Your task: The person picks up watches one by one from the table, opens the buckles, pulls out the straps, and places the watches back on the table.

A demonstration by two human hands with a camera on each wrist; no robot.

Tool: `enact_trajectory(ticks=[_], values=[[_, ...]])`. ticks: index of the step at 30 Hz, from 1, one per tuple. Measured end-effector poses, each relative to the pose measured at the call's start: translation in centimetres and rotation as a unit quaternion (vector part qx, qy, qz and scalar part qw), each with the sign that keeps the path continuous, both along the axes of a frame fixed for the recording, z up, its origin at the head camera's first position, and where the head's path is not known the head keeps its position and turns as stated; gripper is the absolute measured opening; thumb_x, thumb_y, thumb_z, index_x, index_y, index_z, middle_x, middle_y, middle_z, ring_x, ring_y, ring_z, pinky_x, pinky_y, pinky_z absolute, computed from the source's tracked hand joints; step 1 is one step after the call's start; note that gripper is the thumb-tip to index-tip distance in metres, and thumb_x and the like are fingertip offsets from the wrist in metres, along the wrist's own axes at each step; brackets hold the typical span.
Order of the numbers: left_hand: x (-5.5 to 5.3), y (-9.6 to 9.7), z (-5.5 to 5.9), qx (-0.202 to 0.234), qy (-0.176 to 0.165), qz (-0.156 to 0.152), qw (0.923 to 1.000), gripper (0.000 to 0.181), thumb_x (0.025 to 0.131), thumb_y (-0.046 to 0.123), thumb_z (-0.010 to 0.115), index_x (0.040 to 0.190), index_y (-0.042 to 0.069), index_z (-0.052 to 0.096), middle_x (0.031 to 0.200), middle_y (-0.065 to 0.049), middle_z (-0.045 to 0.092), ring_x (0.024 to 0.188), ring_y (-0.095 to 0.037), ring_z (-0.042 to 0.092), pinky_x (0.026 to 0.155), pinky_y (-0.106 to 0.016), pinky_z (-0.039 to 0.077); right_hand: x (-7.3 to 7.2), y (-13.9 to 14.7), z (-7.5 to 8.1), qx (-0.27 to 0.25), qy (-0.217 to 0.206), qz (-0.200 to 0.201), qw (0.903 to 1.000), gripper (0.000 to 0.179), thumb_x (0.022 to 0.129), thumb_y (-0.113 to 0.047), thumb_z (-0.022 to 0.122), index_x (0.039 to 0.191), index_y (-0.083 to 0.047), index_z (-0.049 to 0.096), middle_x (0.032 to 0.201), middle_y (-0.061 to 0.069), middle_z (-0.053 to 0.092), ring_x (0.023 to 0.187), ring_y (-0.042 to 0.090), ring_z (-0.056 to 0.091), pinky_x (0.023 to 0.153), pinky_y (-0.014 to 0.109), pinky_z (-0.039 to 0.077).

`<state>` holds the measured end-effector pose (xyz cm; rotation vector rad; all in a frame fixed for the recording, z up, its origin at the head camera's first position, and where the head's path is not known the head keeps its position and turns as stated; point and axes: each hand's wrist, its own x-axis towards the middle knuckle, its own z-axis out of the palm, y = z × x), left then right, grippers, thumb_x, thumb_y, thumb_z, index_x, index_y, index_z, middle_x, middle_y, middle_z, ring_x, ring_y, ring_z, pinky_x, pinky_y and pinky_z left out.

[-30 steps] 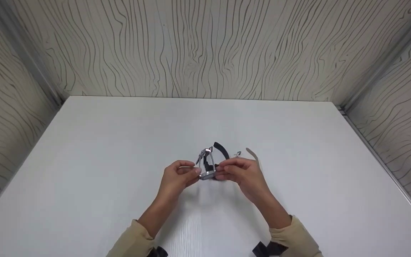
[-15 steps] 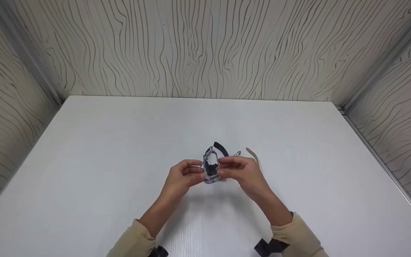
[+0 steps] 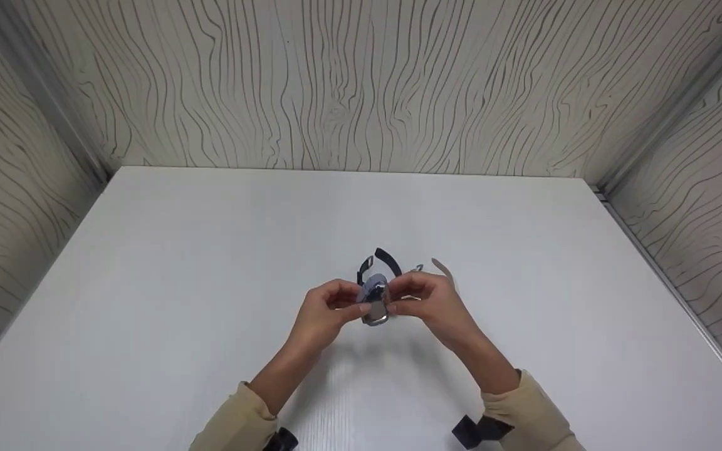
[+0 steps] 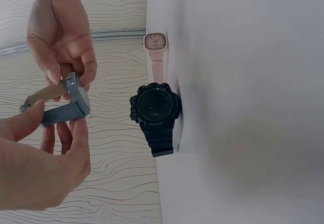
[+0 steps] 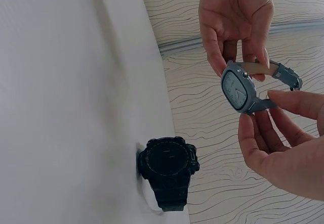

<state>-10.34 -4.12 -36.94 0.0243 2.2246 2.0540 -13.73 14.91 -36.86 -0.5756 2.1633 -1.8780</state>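
Note:
A blue-grey wristwatch (image 3: 373, 285) with a looped strap is held up between the two hands above the table. Its rounded-square dial shows in the right wrist view, where the watch (image 5: 236, 89) stands tilted. My left hand (image 3: 325, 314) pinches one side of it between thumb and fingers. From the other side my right hand (image 3: 429, 305) pinches it too, thumb against the band. Behind the hands lies a black sports watch (image 4: 155, 105), partly covered in the head view. Beyond it rests a pink watch (image 4: 156, 42) with a squarish face.
A white table (image 3: 210, 250) carries the watches. Patterned panels (image 3: 336, 81) stand behind it and at both sides, with grey metal posts at the corners. Pale strap (image 3: 442, 267) and black strap (image 3: 388, 260) ends stick out behind the hands in the head view.
The blue-grey watch has been turned in the fingers, its open loop no longer facing the head camera. Both hands shifted slightly, the left a little to the right. The watches on the table stayed put.

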Motion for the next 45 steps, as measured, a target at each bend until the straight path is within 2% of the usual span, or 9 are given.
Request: enact_trajectory(ticks=[9, 17, 19, 26, 31, 36, 41, 43, 45], values=[[-0.2, 0.1, 0.3, -0.028, 0.003, 0.009, 0.9996, 0.019, 0.077, 0.002, 0.069, 0.096, 0.004, 0.065, 0.092, -0.003, 0.062, 0.091, -0.018, 0.057, 0.081, -0.033, 0.048, -0.1, -0.2, 1.3, 0.011, 0.011, 0.02, 0.9997, 0.029, 0.078, -0.002, 0.069, 0.105, 0.005, 0.062, 0.097, 0.014, 0.061, 0.091, 0.027, 0.058, 0.073, 0.032, 0.052], [-0.1, 0.3, 0.5, -0.032, 0.018, -0.006, 0.9993, 0.02, 0.077, 0.005, 0.07, 0.097, 0.003, 0.065, 0.094, -0.005, 0.061, 0.094, -0.021, 0.057, 0.079, -0.033, 0.049, 0.0, -0.6, 2.0, 0.024, 0.03, 0.015, 0.9991, 0.023, 0.079, -0.005, 0.069, 0.099, 0.004, 0.065, 0.095, 0.013, 0.063, 0.089, 0.032, 0.061, 0.074, 0.032, 0.051], [-0.1, 0.3, 0.6, -0.032, 0.022, -0.01, 0.9992, 0.021, 0.078, 0.007, 0.07, 0.098, 0.004, 0.065, 0.095, -0.004, 0.062, 0.095, -0.021, 0.057, 0.079, -0.032, 0.05, 0.0, -0.6, 2.0, 0.029, 0.036, 0.012, 0.9989, 0.022, 0.078, -0.005, 0.07, 0.099, 0.003, 0.066, 0.095, 0.013, 0.063, 0.088, 0.029, 0.062, 0.081, 0.035, 0.048], [-0.2, 0.5, 0.6, -0.035, 0.042, -0.013, 0.9984, 0.019, 0.079, 0.007, 0.07, 0.097, 0.004, 0.065, 0.095, -0.004, 0.062, 0.094, -0.021, 0.057, 0.078, -0.031, 0.05, 0.0, -0.6, 1.8, 0.053, 0.062, 0.012, 0.9966, 0.022, 0.079, -0.004, 0.069, 0.1, 0.002, 0.066, 0.097, 0.012, 0.063, 0.089, 0.024, 0.062, 0.083, 0.032, 0.049], [-0.1, 0.4, 0.7, -0.034, 0.067, -0.014, 0.9971, 0.021, 0.077, 0.004, 0.071, 0.096, 0.001, 0.065, 0.094, -0.006, 0.061, 0.093, -0.021, 0.056, 0.083, -0.032, 0.049, 0.0, -0.6, 1.9, 0.08, 0.093, 0.022, 0.9922, 0.024, 0.079, -0.007, 0.07, 0.1, 0.002, 0.066, 0.096, 0.01, 0.064, 0.086, 0.021, 0.064, 0.09, 0.04, 0.044], [0.0, 0.4, 0.8, -0.039, 0.074, -0.019, 0.9963, 0.022, 0.078, 0.005, 0.07, 0.099, 0.001, 0.064, 0.095, -0.005, 0.061, 0.093, -0.021, 0.056, 0.085, -0.032, 0.048, 0.0, -0.6, 2.0, 0.102, 0.123, 0.027, 0.9868, 0.022, 0.079, -0.009, 0.07, 0.099, 0.0, 0.067, 0.092, 0.008, 0.065, 0.085, 0.02, 0.064, 0.086, 0.037, 0.047], [0.0, 0.5, 0.9, -0.049, 0.08, -0.017, 0.9955, 0.02, 0.079, 0.007, 0.07, 0.098, 0.004, 0.065, 0.094, -0.004, 0.061, 0.092, -0.02, 0.055, 0.084, -0.031, 0.049, -0.1, -0.6, 2.1, 0.101, 0.118, 0.032, 0.9874, 0.02, 0.08, -0.01, 0.07, 0.098, -0.002, 0.068, 0.092, 0.007, 0.065, 0.085, 0.019, 0.064, 0.08, 0.032, 0.05], [0.0, 0.6, 1.0, -0.057, 0.084, -0.011, 0.9948, 0.018, 0.079, 0.006, 0.07, 0.096, 0.004, 0.066, 0.093, -0.004, 0.061, 0.091, -0.02, 0.056, 0.082, -0.03, 0.05, -0.1, -0.5, 2.2, 0.103, 0.114, 0.038, 0.9874, 0.02, 0.08, -0.01, 0.07, 0.098, -0.003, 0.068, 0.092, 0.006, 0.065, 0.084, 0.018, 0.064, 0.084, 0.036, 0.048], [0.1, 0.7, 1.0, -0.066, 0.089, -0.007, 0.9938, 0.017, 0.078, 0.004, 0.07, 0.095, 0.004, 0.066, 0.092, -0.004, 0.061, 0.09, -0.02, 0.057, 0.079, -0.028, 0.051, -0.1, -0.4, 2.3, 0.11, 0.119, 0.043, 0.9858, 0.019, 0.08, -0.011, 0.069, 0.098, -0.003, 0.069, 0.09, 0.005, 0.066, 0.084, 0.017, 0.064, 0.098, 0.044, 0.035]])
